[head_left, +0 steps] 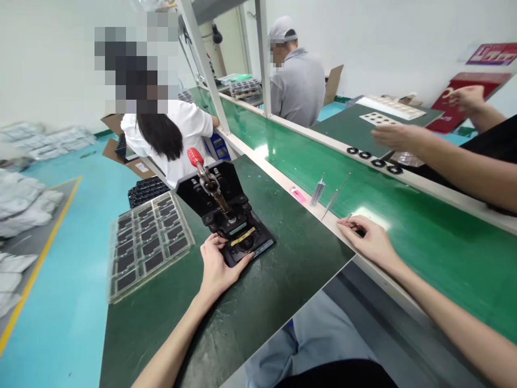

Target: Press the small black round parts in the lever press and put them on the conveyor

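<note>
A black toggle-clamp fixture (242, 245) with a red-tipped lever (195, 157) stands on the dark green table mat, its hinged upper part raised. A yellow strip (243, 236) lies across its base. My left hand (220, 267) grips the base's near left corner, thumb along the front edge and fingers at the side. Over the white ledge, my right hand (369, 237) has thumb and forefinger pinched together around something small and thin that I cannot make out. Just left of it, thin metal rods (336, 196) and a bundle of pins (318, 192) stand by the ledge, near a pink piece (298, 194).
A clear tray (151, 242) of dark rectangular parts lies left of the fixture. Beyond the ledge runs a green conveyor belt (278, 148). Several black rings (378, 163) sit on its far rail, near a co-worker's hands (398, 137). Two other people sit ahead by the line.
</note>
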`<action>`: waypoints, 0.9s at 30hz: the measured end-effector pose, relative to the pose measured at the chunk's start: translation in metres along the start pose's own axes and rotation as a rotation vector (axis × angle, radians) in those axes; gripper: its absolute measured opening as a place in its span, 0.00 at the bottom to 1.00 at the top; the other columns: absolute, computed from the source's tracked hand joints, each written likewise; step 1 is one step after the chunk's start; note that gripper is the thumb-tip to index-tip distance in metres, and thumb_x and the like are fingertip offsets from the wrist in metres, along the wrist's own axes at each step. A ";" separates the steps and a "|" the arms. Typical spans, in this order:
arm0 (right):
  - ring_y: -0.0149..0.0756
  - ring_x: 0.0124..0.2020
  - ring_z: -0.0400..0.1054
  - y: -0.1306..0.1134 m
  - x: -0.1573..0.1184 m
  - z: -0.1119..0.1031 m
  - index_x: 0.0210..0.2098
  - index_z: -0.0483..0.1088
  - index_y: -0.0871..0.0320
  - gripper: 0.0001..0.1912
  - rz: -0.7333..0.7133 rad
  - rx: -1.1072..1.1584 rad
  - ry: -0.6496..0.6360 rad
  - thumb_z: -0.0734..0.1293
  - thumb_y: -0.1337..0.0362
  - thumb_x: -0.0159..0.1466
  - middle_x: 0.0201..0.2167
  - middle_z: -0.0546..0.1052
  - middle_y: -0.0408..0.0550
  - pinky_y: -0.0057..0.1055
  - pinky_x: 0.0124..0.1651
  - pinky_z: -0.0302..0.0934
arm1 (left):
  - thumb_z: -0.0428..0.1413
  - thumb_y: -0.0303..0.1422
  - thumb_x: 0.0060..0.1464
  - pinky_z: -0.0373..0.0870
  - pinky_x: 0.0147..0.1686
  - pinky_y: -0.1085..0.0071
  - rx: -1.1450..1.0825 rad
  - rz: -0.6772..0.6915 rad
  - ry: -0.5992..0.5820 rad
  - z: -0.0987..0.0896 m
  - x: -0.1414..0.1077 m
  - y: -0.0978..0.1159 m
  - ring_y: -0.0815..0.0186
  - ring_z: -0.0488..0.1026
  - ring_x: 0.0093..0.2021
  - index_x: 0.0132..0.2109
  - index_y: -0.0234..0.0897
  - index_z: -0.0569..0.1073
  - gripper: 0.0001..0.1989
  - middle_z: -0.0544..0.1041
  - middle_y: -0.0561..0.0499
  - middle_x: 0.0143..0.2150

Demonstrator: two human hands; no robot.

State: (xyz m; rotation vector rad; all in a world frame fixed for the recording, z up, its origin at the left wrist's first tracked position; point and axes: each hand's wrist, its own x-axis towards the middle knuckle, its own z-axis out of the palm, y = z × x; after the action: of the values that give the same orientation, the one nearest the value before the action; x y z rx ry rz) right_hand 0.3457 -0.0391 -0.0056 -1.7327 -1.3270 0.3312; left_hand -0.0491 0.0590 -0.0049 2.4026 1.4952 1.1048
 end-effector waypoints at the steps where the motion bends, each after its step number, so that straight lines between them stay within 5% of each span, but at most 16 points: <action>1: 0.42 0.33 0.74 0.001 0.000 0.000 0.32 0.78 0.55 0.14 0.009 0.003 0.008 0.70 0.50 0.62 0.34 0.81 0.51 0.40 0.40 0.71 | 0.68 0.55 0.47 0.75 0.46 0.48 0.000 -0.006 0.001 0.000 0.000 0.000 0.46 0.70 0.53 0.49 0.41 0.62 0.34 0.68 0.41 0.51; 15: 0.41 0.32 0.73 0.002 0.000 -0.002 0.32 0.78 0.54 0.17 -0.046 -0.051 0.009 0.70 0.46 0.63 0.32 0.80 0.50 0.40 0.40 0.70 | 0.67 0.54 0.49 0.74 0.48 0.48 -0.009 -0.004 -0.032 -0.003 -0.001 0.004 0.45 0.69 0.55 0.48 0.41 0.61 0.32 0.68 0.41 0.50; 21: 0.41 0.29 0.72 0.005 0.001 -0.001 0.32 0.77 0.54 0.17 0.041 -0.009 0.013 0.70 0.46 0.62 0.30 0.80 0.50 0.39 0.36 0.70 | 0.67 0.54 0.48 0.74 0.49 0.47 -0.011 -0.020 -0.023 -0.002 -0.001 0.004 0.44 0.68 0.56 0.48 0.41 0.62 0.32 0.68 0.41 0.50; 27: 0.43 0.33 0.74 0.003 0.000 -0.001 0.32 0.77 0.52 0.15 -0.059 -0.066 -0.004 0.69 0.48 0.63 0.33 0.81 0.50 0.40 0.39 0.70 | 0.66 0.55 0.49 0.73 0.49 0.46 -0.013 -0.015 -0.025 -0.001 -0.001 0.004 0.44 0.68 0.55 0.48 0.41 0.62 0.31 0.69 0.39 0.51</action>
State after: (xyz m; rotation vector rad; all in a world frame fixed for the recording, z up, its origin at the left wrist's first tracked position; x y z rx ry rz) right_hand 0.3478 -0.0395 -0.0075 -1.7441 -1.4029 0.2597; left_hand -0.0468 0.0557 -0.0027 2.3836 1.4913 1.0736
